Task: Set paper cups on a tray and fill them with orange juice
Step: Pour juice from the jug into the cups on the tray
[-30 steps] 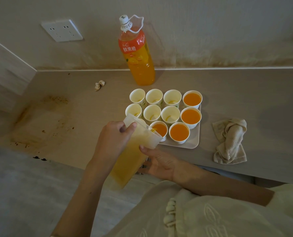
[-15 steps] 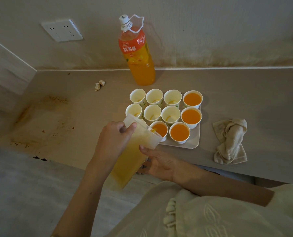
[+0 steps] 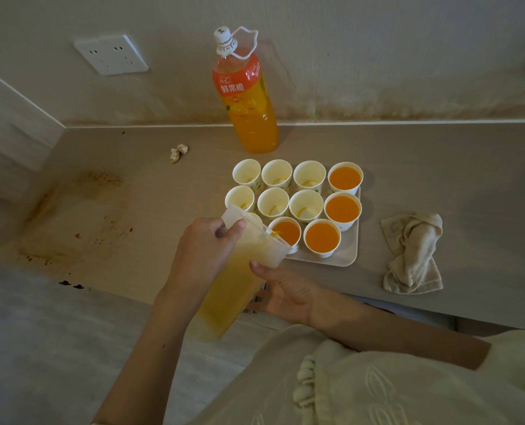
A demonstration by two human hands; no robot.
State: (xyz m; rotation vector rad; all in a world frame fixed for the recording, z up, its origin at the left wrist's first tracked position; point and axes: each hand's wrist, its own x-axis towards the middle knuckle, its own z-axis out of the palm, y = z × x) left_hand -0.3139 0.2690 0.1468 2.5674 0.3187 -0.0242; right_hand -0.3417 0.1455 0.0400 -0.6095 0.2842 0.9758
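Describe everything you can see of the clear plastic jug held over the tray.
The jug is translucent, frosted-looking plastic, tall with a wide rim and small spout, partly full of orange juice. It is tilted, spout down over a front-row cup, juice trickling in. The left hand grips it near the rim; the right hand cradles its lower side.

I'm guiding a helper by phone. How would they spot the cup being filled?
Find the tall juice bottle at the wall; the tray of cups lies before it. In the tray's nearest row, it is the orange-filled cup under the pitcher's spout; the other filled cups stand to its right.
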